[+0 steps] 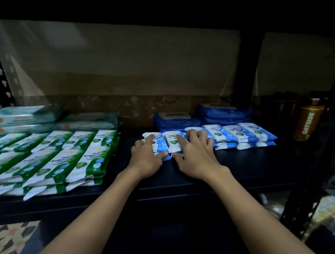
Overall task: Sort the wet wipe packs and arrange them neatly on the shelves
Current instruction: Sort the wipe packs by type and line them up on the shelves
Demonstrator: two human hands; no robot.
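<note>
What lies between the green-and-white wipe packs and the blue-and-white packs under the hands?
Only a bare strip of dark shelf separates the green-and-white packs from the blue-and-white packs, in the head view.

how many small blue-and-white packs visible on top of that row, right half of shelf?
6: two under the left hand and right hand, at and; one behind the right fingers; three further right. More lie underneath.
</note>
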